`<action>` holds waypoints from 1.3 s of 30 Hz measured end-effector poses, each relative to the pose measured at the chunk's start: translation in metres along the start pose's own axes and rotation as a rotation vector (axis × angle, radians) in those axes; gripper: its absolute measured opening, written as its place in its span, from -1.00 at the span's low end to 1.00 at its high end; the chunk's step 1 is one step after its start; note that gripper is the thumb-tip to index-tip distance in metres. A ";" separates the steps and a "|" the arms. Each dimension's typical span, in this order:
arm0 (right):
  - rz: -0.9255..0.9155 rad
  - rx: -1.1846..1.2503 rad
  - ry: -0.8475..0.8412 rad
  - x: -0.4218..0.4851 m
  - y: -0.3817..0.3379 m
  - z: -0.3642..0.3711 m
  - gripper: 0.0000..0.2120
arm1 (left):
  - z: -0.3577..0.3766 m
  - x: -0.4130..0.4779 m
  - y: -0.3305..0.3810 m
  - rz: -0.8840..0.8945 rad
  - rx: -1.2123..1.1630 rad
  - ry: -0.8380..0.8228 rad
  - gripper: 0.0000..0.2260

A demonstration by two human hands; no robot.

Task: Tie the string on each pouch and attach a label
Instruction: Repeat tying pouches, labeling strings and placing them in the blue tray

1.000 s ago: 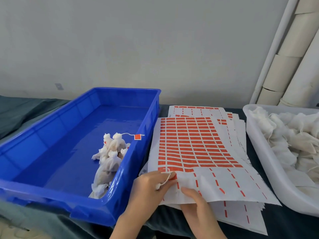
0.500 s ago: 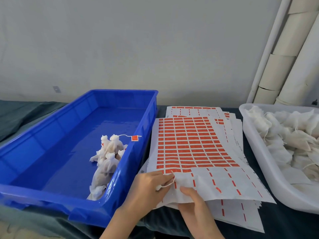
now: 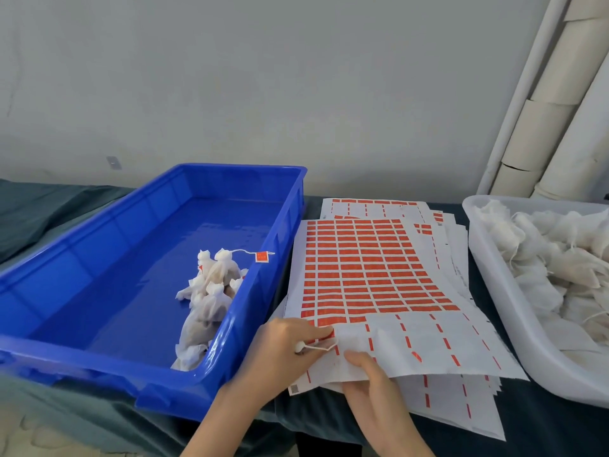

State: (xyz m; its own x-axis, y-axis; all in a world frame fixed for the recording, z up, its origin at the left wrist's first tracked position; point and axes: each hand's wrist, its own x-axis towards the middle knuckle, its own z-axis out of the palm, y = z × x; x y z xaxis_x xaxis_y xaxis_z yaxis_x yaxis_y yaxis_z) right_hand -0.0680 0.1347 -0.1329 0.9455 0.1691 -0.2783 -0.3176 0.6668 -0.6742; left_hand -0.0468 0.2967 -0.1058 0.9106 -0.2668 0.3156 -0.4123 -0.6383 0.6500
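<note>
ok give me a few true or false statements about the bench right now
The right hand holds the near edge of the top label sheet. True.
The blue bin holds tied pouches. True.
That sheet is full of red labels. False: its near rows are peeled bare.
The white tray sits left of the sheets. False: the white tray is on their right.
The left hand is empty. False: the left hand pinches a white string.
</note>
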 end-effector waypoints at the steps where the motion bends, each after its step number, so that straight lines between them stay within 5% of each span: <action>1: -0.004 -0.004 -0.003 0.000 0.001 0.000 -0.52 | 0.000 0.000 0.000 0.027 0.021 0.005 -0.62; 13: -0.065 -0.016 0.092 -0.001 0.003 0.001 -0.56 | -0.002 0.007 0.004 0.259 0.253 -0.062 -0.75; 29: -0.022 -0.126 0.229 0.001 0.006 0.002 -0.63 | -0.002 0.016 -0.005 -0.157 -0.339 -0.114 -0.88; 34: -0.028 -0.145 0.226 0.000 0.005 0.002 -0.65 | -0.005 0.019 -0.005 -0.281 -0.377 -0.106 -0.90; 39: -0.041 -0.038 0.149 0.001 0.004 0.001 -0.54 | -0.008 0.016 -0.002 -0.157 -0.187 -0.063 -0.86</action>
State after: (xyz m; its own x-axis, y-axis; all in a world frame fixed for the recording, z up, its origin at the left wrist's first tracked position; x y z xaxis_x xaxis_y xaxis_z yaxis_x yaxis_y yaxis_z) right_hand -0.0679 0.1384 -0.1351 0.9376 0.0309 -0.3465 -0.2843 0.6421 -0.7120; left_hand -0.0314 0.2996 -0.0963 0.9615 -0.2232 0.1602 -0.2580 -0.5327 0.8060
